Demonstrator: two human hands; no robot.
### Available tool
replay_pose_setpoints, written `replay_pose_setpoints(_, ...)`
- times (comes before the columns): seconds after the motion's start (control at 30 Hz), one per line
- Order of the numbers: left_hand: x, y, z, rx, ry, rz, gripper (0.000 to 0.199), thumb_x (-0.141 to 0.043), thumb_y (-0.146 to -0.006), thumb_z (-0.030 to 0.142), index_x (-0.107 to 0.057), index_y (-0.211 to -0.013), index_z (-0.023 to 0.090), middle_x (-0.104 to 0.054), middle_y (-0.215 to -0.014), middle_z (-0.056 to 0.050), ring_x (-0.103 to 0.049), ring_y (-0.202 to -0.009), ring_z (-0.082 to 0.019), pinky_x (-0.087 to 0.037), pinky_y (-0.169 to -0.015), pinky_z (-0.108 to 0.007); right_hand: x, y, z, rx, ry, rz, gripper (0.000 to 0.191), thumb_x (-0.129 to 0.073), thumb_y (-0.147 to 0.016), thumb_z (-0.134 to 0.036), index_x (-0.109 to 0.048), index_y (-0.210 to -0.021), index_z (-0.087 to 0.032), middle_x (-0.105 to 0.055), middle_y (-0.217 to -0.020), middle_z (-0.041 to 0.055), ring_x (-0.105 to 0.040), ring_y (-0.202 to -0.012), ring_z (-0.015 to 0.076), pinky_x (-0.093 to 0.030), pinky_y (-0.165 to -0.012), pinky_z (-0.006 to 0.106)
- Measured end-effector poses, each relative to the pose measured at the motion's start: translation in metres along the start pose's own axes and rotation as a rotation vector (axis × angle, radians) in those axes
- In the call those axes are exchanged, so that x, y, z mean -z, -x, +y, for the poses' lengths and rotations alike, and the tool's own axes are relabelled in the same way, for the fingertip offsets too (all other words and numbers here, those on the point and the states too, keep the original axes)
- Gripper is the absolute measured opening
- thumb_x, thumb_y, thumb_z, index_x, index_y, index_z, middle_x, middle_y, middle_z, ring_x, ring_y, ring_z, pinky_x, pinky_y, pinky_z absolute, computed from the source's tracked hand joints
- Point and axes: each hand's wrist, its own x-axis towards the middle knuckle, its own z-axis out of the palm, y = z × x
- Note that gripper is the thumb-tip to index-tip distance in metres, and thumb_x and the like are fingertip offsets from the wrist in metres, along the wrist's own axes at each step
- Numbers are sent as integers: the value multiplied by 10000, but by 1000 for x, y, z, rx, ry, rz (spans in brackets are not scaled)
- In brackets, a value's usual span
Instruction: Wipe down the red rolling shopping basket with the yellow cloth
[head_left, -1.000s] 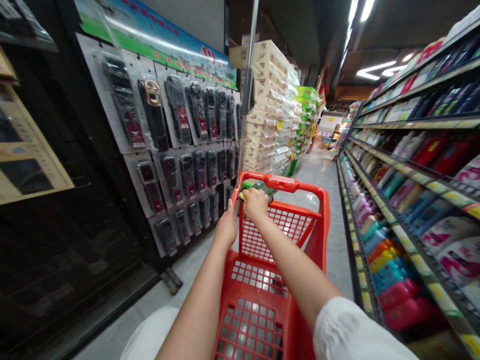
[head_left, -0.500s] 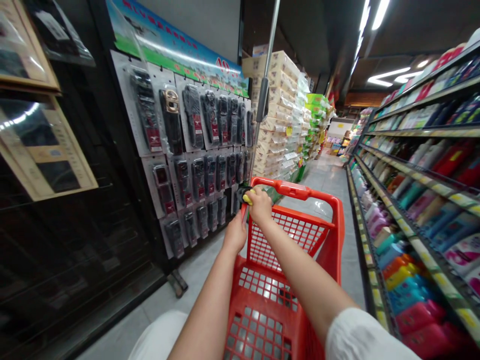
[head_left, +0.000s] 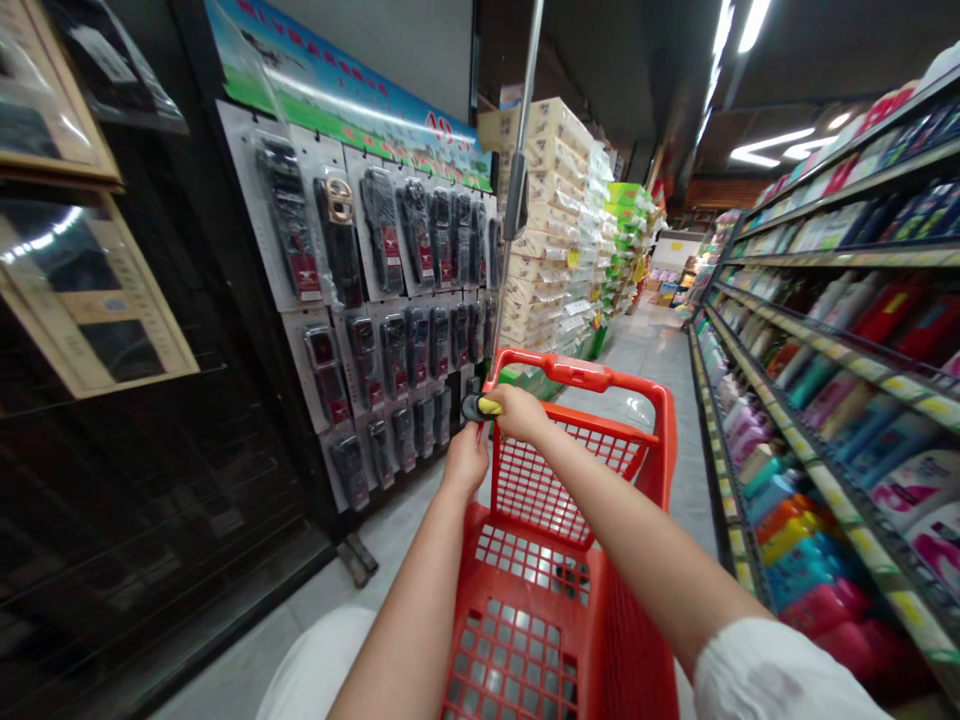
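The red shopping basket with grid walls stands in front of me, its handle bar at the far end. My left hand is closed around its left rim, near the far corner. Just above it, my right hand grips a small black-and-yellow piece at that corner. What this piece is, I cannot make out. A thin metal pole with a dark sleeve rises from behind this corner. Both hands' fingertips are partly hidden. No goods show inside the basket.
Packaged belts hang on a rack at left, beside framed boxed goods. Stacked cartons stand ahead. Shelves of bottles line the right side. A tiled aisle runs forward between them.
Both hands, the black-and-yellow piece, the pole and the basket's far end have shifted slightly left in view. The right hand now lies more level, its grip kept.
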Motion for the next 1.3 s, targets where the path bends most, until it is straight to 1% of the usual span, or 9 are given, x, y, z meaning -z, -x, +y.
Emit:
replay_pose_setpoints(0.2,-3,0,-3,-57,57,15,593,-457,-789,-32,-528,-1347,158,-669,-1261,-115,-608,-1194,-224,-445,-997,-294,-6,-3,-9,-200,67,181,332,-462,-879,-145,-646,-1126,-269,-634,-1133,65,-608,-1002,221,-450,-806,305)
replay_pose_setpoints(0.4,-2,0,-5,-23,54,29,477,-443,-842,41,-566,-1294,130,-705,-1166,-147,-641,-1130,-254,-477,-949,-329,-20,36,3,-47,-277,96,270,-592,-765,-140,-654,-1017,-217,-685,-1000,13,-612,-924,182,-466,-799,265)
replay_pose_setpoints(0.57,2,3,0,-91,162,35,656,-440,-799,8,-439,-1431,187,-640,-1315,-83,-600,-1202,-228,-458,-1008,-338,18,76,43,-229,-28,479,422,-497,-774,-68,-637,-1142,-221,-608,-1245,70,-547,-1084,224,-428,-918,332)
replay_pose_setpoints(0.67,4,3,2,-52,129,13,663,-427,-780,-16,-453,-1420,153,-627,-1329,-111,-603,-1197,-240,-453,-1010,-340,23,90,63,-446,181,407,379,-486,-818,-92,-657,-1129,-226,-591,-1286,95,-550,-1054,265,-420,-881,389)
replay_pose_setpoints(0.73,4,3,2,-36,106,8,660,-427,-782,-18,-457,-1417,157,-637,-1314,-110,-607,-1190,-238,-457,-1002,-338,15,90,68,-473,250,304,334,-485,-836,-103,-672,-1092,-207,-623,-1224,107,-558,-1029,272,-419,-849,393)
replay_pose_setpoints(0.93,0,1,0,-58,111,12,669,-426,-795,-8,-437,-1440,168,-623,-1335,-103,-595,-1212,-230,-460,-1004,-331,-15,47,38,-381,262,270,287,-448,-926,-191,-662,-1112,-232,-609,-1254,83,-558,-1032,235,-430,-856,368)
replay_pose_setpoints(1.1,-2,-1,-4,-77,120,12,690,-435,-784,-19,-425,-1448,167,-602,-1367,-104,-585,-1229,-222,-448,-1027,-327,-52,10,12,-194,247,347,302,-427,-978,-266,-654,-1174,-231,-448,-1498,68,-391,-1333,307,-369,-1044,492)
replay_pose_setpoints(1.2,-1,-2,-6,-79,124,31,693,-436,-785,-17,-421,-1451,170,-590,-1381,-101,-587,-1228,-221,-446,-1035,-324,-70,10,25,61,253,330,286,-446,-974,-227,-678,-1139,-224,-440,-1511,50,-291,-1433,271,-260,-1148,527)
replay_pose_setpoints(1.3,1,-4,-7,-56,120,35,684,-422,-794,-11,-415,-1457,159,-589,-1380,-107,-584,-1231,-227,-446,-1035,-323,-73,27,57,377,275,162,301,-462,-969,-189,-660,-1191,-236,-538,-1432,29,-316,-1436,181,-206,-1204,474)
